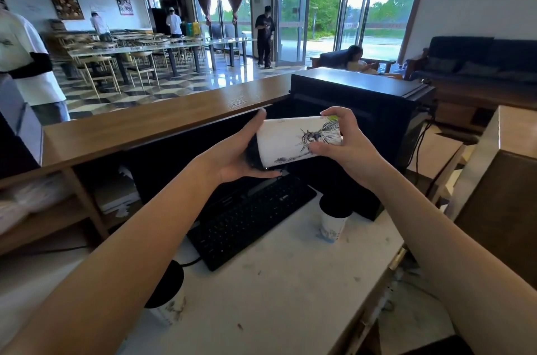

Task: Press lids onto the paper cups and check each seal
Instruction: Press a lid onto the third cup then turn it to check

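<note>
Cup sideways: left hand spread against lid, right hand gripping base.

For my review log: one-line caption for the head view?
Left hand presses the lid of a sideways paper cup held by the right hand; two lidded cups stand nearby.
</note>
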The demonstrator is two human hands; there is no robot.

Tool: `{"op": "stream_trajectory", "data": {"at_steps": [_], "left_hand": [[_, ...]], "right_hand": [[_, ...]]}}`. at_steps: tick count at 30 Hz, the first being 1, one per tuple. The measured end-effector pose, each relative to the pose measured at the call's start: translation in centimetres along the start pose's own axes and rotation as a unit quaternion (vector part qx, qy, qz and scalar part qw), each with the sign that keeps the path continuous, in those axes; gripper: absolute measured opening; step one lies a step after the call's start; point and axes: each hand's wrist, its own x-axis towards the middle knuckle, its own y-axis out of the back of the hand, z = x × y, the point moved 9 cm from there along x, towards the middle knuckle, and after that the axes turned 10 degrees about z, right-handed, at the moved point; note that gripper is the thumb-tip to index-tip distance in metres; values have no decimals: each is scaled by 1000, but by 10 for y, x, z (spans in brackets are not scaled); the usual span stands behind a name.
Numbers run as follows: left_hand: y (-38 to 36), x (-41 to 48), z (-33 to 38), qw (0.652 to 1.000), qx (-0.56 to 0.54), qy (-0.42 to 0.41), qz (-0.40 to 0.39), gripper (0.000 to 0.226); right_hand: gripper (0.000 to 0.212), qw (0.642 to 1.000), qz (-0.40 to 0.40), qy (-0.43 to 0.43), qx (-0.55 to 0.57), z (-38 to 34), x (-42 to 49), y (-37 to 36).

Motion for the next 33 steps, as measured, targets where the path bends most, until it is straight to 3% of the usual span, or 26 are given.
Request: {"op": "stream_trajectory", "data": {"at_steps": [2,5,6,8,9,11,13,15,17,20,22,25,28,30,33], "left_hand": [[-3,1,2,1000,-7,-13,21,23],[-2,1,17,990,61,-110,58,35],[-2,-2,23,979,106,-154,81,42],[-5,-14,41,932,209,-272,116,53],[-11,-24,51,893,267,-341,122,59],[-22,-41,59,823,338,-444,106,68],[-25,-52,61,796,354,-484,79,73],[-26,-55,59,804,353,-476,42,80],[-20,-49,53,849,325,-417,23,88],[-5,-32,30,965,164,-202,1,93],[-3,-29,19,989,90,-115,-15,85],[-3,-34,21,990,66,-126,21,34],[-1,-48,30,962,111,-231,93,39],[-4,-61,31,933,158,-296,127,47],[-3,-65,20,918,189,-319,142,51]], "right_hand": [[53,1000,-13,5,-8,-1,0,0],[43,997,-10,-77,-25,11,3,5],[52,992,-9,-128,-12,19,3,6],[75,979,-16,-204,4,32,0,3],[75,975,-21,-220,6,33,-2,0],[63,973,-10,-226,45,34,-3,-4],[53,973,9,-206,106,31,-2,-4],[45,973,15,-180,143,26,-5,-5],[43,979,20,-148,139,21,-8,-4],[35,992,40,-83,87,7,-11,1],[40,998,39,-36,43,-3,-13,1],[59,997,11,-15,77,-6,-17,-3],[80,957,-23,-85,275,13,-24,-17],[69,917,-39,-123,378,27,-31,-34],[49,873,-28,-138,468,36,-32,-48]]}}
